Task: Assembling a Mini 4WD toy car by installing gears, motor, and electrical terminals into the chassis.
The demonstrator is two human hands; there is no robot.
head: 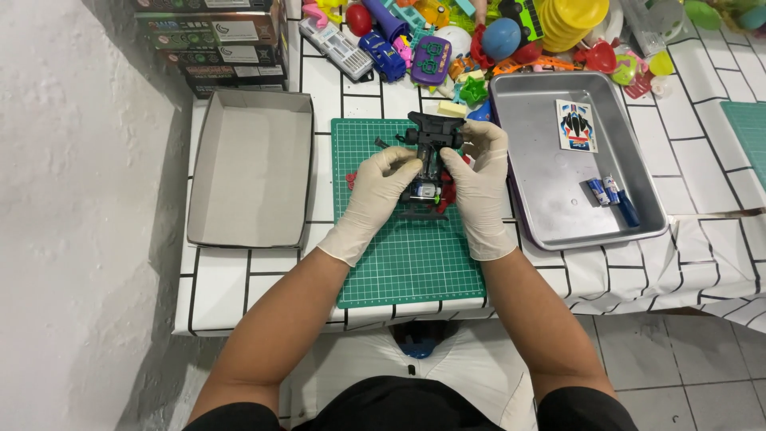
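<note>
1. My table (263,279) wore a white cloth with a black grid.
2. On it lay a green mat (407,263), an open grey box (251,172) and a metal tray (550,191).
3. Toys (479,40) and stacked boxes (211,40) crowded its far edge.

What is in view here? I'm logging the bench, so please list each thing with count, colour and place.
toy car chassis: one, black, held over the mat
cutting mat: one, green, table centre
cardboard box lid: one, grey-brown, left of the mat
metal tray: one, silver, right of the mat
sticker sheet: one, white with blue, in the tray
small batteries: two, blue and white, in the tray
toy pile: many, mixed colours, table's far edge
stacked boxes: several, dark, far left
tablecloth: one, white with black grid
left hand: white glove, gripping the chassis
right hand: white glove, gripping the chassis
</note>
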